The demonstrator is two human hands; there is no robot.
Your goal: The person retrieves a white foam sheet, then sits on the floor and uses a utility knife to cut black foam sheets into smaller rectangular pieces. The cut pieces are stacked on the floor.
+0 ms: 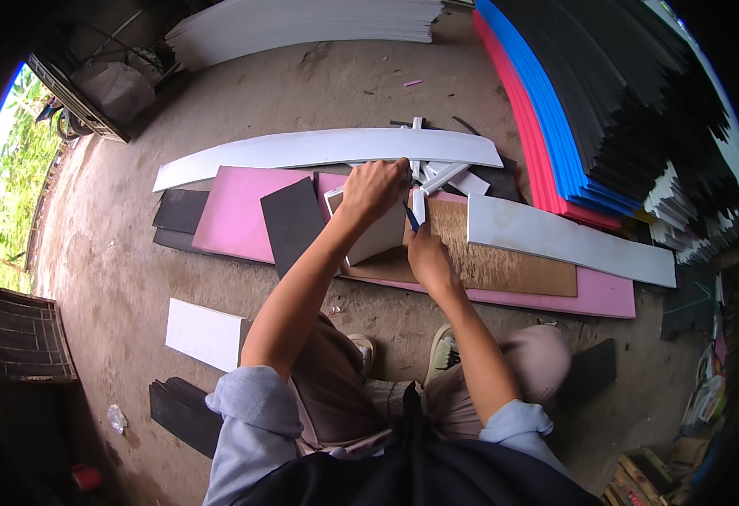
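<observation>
My left hand (375, 190) is closed, its fingers curled at the far edge of a white foam piece (375, 240). A small dark spot shows by its fingertips, too small to make out. In my right hand (431, 260) is a blue-handled utility knife (412, 220), pointing away from me beside the white piece's right edge. Beneath both lies a worn brown board (513, 263) on top of a pink foam sheet (605, 293). Narrow white offcuts (443, 177) are piled just beyond the knife. A black foam piece (289, 223) rests left of my left forearm.
A long white strip (327, 146) lies behind the work, another white strip (567, 240) to the right. Tall stacks of black (588, 76), blue and red sheets stand at far right, white sheets (302, 29) at the back. A white block (205, 331) and black pieces (185, 413) sit near left.
</observation>
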